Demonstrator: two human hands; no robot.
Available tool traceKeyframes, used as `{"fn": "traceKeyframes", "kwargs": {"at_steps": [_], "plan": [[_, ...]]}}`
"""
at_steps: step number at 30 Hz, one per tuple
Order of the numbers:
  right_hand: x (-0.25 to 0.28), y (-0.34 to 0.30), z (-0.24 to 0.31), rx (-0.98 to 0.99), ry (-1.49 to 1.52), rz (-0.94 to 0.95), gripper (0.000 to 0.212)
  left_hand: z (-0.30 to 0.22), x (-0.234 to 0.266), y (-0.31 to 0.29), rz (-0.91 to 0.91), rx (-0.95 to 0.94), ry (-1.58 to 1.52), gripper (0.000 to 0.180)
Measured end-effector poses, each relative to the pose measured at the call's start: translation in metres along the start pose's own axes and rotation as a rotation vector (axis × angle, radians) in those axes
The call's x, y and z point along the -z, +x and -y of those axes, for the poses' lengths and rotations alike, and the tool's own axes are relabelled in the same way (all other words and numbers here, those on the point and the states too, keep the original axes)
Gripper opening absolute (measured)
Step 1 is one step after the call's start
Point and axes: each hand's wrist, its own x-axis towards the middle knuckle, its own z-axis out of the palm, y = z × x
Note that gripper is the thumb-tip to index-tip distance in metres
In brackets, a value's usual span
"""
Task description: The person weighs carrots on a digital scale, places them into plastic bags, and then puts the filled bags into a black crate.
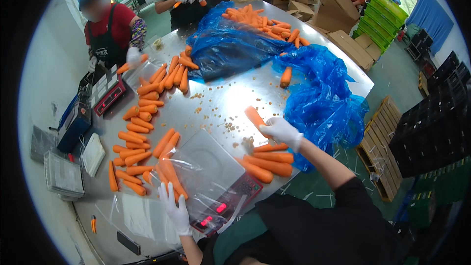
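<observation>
Orange carrot point(254, 119) juts from the right hand point(283, 132), fingers closed around 1 end; the left hand point(176, 211) touches a clear bag point(200, 179), fingers slightly spread, any pinch unclear, more carrots point(171, 172) just beyond its fingertips

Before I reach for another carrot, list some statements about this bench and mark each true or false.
1. The right-hand grip holds a carrot. True.
2. The left-hand grip is on the blue plastic. False: it is at the clear plastic bag by the nearest scale.
3. That scale shows red lit digits. True.
4. The blue plastic is all to the left of that scale. False: it lies beyond the scale and to its right.
5. Small bits are scattered on the metal table. True.
6. The tall stack of crates by the cardboard boxes is red. False: it is bright green.
</observation>
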Motion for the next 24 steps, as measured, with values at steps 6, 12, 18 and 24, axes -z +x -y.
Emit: {"fn": "traceKeyframes", "kwargs": {"at_steps": [6, 12, 18, 24], "plan": [[-0.016, 0.149, -0.08, 0.002, -0.559, -0.21, 0.036, -0.067, 0.016, -0.035, 0.153, -0.129, 0.157, 0.066], [0.102, 0.217, -0.063, -0.169, -0.316, -0.975, 0.067, -0.095, -0.005, -0.082, 0.288, -0.031, 0.393, 0.074], [0.156, 0.254, -0.111, -0.42, -0.424, -0.567, 0.038, -0.071, -0.02, -0.115, 0.027, 0.039, 0.385, 0.046], [0.093, 0.105, -0.04, 0.18, 0.021, -0.474, 0.054, -0.084, -0.013, -0.093, -0.002, -0.018, 0.37, 0.031]]}}
